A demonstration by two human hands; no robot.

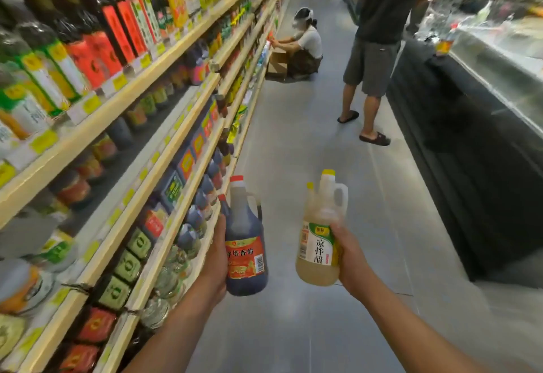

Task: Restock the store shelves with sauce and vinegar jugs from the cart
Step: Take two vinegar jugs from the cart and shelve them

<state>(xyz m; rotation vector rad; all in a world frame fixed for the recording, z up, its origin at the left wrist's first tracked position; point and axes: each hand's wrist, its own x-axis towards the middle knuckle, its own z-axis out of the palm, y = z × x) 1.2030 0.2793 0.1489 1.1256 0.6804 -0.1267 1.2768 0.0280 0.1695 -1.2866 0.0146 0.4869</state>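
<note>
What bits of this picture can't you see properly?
- Head view: the fingers of the left hand are hidden behind the dark jug.
- A second yellow cap peeks out behind the pale jug in the right hand; its bottle is hidden.
- The shelf price tags are blurred and unreadable.
- The cart is outside the frame.
</note>
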